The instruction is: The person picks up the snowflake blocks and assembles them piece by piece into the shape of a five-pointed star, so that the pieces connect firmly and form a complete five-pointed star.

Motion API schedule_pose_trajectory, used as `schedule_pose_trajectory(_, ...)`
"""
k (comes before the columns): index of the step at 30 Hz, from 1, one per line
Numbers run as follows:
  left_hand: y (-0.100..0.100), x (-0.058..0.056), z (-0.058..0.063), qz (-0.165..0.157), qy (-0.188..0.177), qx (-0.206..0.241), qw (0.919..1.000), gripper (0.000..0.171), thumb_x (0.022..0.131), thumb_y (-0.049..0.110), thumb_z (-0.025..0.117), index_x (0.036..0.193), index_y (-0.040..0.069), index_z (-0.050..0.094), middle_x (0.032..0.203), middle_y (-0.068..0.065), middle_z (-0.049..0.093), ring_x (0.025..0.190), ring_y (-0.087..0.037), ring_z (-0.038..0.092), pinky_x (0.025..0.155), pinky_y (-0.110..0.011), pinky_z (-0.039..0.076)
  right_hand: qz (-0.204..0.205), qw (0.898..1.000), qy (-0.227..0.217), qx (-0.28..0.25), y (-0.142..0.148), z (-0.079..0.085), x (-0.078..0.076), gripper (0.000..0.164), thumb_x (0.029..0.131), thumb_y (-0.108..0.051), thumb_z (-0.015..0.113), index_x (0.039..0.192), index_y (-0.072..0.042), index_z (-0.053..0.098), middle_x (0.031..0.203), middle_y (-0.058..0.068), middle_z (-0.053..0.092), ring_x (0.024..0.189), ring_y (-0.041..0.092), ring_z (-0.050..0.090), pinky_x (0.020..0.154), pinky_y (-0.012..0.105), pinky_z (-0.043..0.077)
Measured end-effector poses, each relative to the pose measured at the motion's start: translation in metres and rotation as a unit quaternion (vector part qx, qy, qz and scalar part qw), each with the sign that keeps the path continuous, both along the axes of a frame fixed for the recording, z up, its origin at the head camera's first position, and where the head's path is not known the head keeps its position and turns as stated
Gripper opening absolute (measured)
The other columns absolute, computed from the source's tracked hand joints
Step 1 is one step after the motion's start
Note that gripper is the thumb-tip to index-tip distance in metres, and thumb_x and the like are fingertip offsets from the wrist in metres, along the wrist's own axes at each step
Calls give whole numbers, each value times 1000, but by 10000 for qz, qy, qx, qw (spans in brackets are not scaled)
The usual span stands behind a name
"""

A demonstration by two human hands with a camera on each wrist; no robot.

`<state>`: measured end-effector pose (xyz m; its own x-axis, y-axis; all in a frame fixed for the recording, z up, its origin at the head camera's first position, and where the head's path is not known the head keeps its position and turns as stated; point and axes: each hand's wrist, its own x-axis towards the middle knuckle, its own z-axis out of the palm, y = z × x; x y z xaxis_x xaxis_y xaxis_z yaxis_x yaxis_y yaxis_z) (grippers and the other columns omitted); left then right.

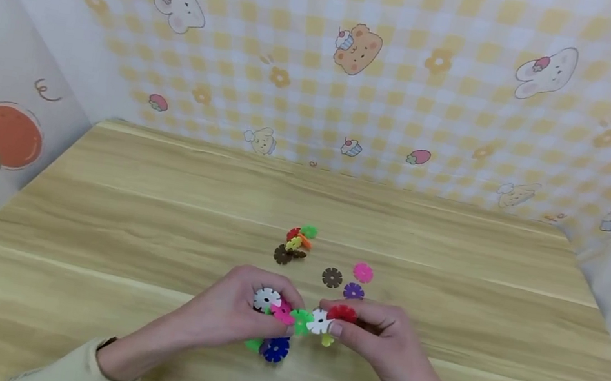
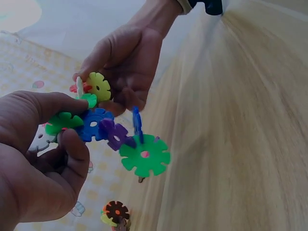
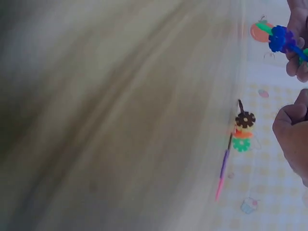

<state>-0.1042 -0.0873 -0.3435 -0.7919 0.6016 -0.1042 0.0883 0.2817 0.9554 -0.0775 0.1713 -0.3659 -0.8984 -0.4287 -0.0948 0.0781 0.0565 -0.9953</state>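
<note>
Both hands hold one joined chain of notched plastic discs above the wooden table. My left hand (image 1: 232,310) grips the chain around a pink disc (image 1: 282,311) and a green disc (image 1: 300,322), a white disc (image 1: 266,299) showing inside its curled fingers. Below that hand hangs a branch with a dark blue disc (image 1: 276,350); the left wrist view shows a purple disc (image 2: 114,134) and a larger green disc (image 2: 145,155) along it. At the other end, my right hand (image 1: 389,345) pinches near a white disc (image 1: 320,321) and a red disc (image 1: 343,313), a yellow disc (image 2: 98,87) beside them.
Beyond the hands sits a small joined cluster with a yellow disc (image 1: 294,243) and a brown disc (image 1: 283,254). Loose brown (image 1: 331,277), pink (image 1: 363,273) and purple (image 1: 353,290) discs lie right of it. A patterned wall (image 1: 305,106) backs the table (image 1: 132,212).
</note>
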Motion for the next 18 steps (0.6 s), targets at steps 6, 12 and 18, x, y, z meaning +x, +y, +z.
schedule_pose_trajectory(6,5,-3,3,-12,-108,-36,9999,11,87,15,80,98,15,78,102,0,74,91,-21,64,76,-29,55,-45,9999,-60,-141,2,1,1,29,99,-10,65,124,5,70,116,6,76,101,16,69,86,30,59)
schedule_pose_trajectory(12,4,-7,-2,-141,-757,-17,9970,13,87,21,80,99,16,76,102,-2,73,92,-23,65,82,-36,54,-201,9996,-72,201,2,3,4,31,99,-15,67,123,5,70,118,11,75,103,16,68,85,28,58)
schedule_pose_trajectory(18,0,-5,-13,-164,-1249,167,9919,22,88,24,81,104,10,76,113,-7,69,101,-24,63,87,-38,53,-497,9968,-564,271,9,2,8,37,105,-24,58,126,4,67,115,15,74,106,20,69,92,31,57)
